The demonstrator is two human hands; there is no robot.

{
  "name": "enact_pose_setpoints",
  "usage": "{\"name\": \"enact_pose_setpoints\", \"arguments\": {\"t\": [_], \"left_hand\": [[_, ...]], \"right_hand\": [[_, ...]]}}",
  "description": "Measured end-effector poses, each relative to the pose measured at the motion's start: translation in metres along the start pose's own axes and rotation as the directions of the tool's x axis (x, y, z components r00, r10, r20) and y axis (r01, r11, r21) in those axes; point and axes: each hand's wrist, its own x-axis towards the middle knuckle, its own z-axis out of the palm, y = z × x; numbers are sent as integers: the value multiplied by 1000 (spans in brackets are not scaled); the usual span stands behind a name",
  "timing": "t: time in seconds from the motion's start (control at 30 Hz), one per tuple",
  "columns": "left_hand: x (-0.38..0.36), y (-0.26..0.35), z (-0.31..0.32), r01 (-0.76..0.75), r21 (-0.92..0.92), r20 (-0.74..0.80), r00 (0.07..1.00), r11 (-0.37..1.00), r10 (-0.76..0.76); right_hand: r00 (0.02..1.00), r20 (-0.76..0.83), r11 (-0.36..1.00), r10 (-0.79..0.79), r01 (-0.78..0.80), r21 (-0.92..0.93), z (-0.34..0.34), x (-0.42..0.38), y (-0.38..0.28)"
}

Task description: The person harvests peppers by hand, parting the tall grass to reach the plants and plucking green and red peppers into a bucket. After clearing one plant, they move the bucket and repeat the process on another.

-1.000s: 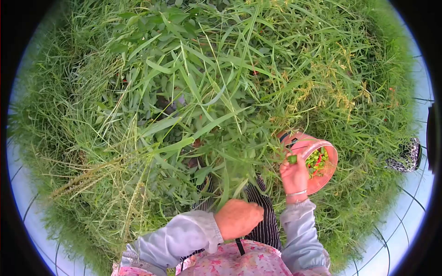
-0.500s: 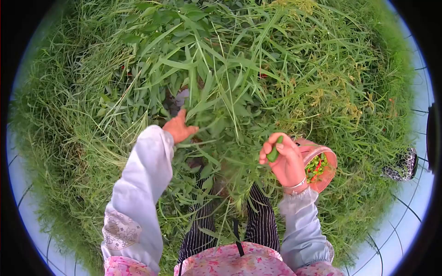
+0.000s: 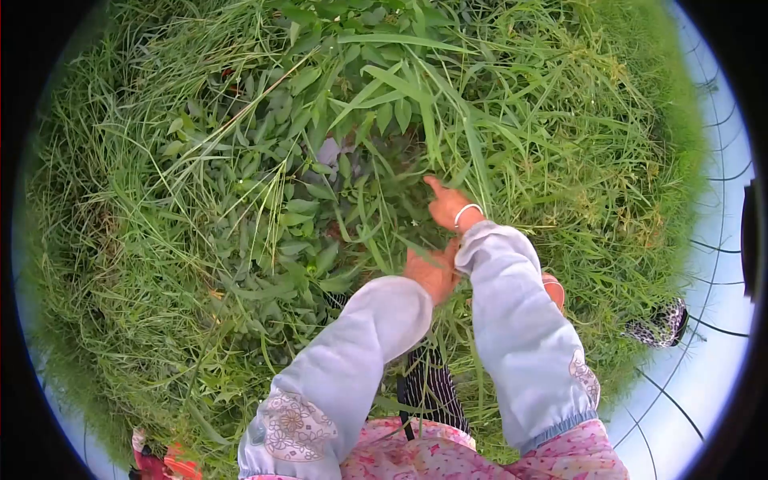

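Hands: 2 | right hand (image 3: 446, 204) forefinger extended among leaves; left hand (image 3: 432, 272) grip cannot be told | pink bucket (image 3: 554, 290): 1, rim beside right sleeve (image 3: 520, 320) | grass (image 3: 160, 240) crowds every side.

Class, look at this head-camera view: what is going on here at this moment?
A person in pale blue sleeves leans over a leafy plant overgrown with tall grass. The right hand, a bangle on its wrist, reaches into the foliage. The left hand is just below it among the blades. A pink bucket peeks out behind the right sleeve. What either hand grips is hidden.
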Motion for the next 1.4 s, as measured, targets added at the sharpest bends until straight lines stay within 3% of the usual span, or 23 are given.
{"name": "enact_pose_setpoints", "arguments": {"t": [0.03, 0.13, 0.23, 0.33, 0.37, 0.47, 0.5, 0.6, 0.7, 0.8, 0.83, 0.93, 1.07, 1.13, 1.2, 1.23, 1.4], "left_hand": [[-10, -4, -10, -44, 4, -38, 998, 999, 44], [-25, -32, -24, -79, -9, -126, 989, 997, 77], [-27, -63, -34, 17, -44, -203, 979, 999, -25], [-30, -90, -46, 111, -120, -282, 949, 987, -141], [-33, -97, -51, 135, -149, -309, 935, 979, -176], [-35, -111, -61, 389, -201, -269, 860, 899, -433], [-34, -123, -57, 417, -155, -279, 851, 896, -445], [-30, -157, -60, 503, -201, -254, 802, 841, -540], [-25, -197, -49, 413, -238, -481, 736, 879, -476], [-24, -201, -66, 493, -289, -453, 685, 820, -571], [-22, -208, -63, 438, -312, -500, 679, 843, -538], [-14, -221, -47, 417, -173, -656, 627, 892, -420], [-13, -219, -49, 390, -214, -605, 667, 895, -435], [-15, -210, -54, 398, -230, -594, 665, 888, -451], [-13, -216, -45, 321, -183, -669, 652, 929, -357], [-11, -218, -40, 279, -157, -704, 641, 947, -306], [12, -221, -21, 219, -181, -617, 734, 959, -284]], "right_hand": [[998, -45, 999, 31, -33, -39, 9, 11, 24], [972, 44, 933, 229, -233, 276, -26, -19, 16], [981, 47, 887, 186, -189, 422, -19, -10, 39], [982, -94, 959, 165, -137, 248, -4, 5, 46], [977, -77, 959, 200, -179, 219, -4, 8, 48], [945, -322, 938, 50, -156, -311, 15, 18, 36], [958, -124, 900, 259, -286, -329, 3, 18, 10], [979, -174, 898, -110, 23, -438, 6, 12, -22], [992, 8, 908, -130, 122, -401, 15, 30, -39], [988, -78, 949, -136, 107, -296, 46, 71, -25], [985, -123, 989, -122, 110, -102, 48, 75, -26], [990, -58, 986, -126, 119, -117, 54, 85, -40], [931, 342, 897, -125, 254, -362, 86, 115, -19], [943, 307, 904, -127, 237, -355, 81, 103, -15], [954, 269, 910, -132, 224, -349, 71, 85, -8], [939, 269, 906, -214, 294, -304, 72, 84, 5], [954, 186, 956, -234, 260, -133, 68, 71, 37]]}}
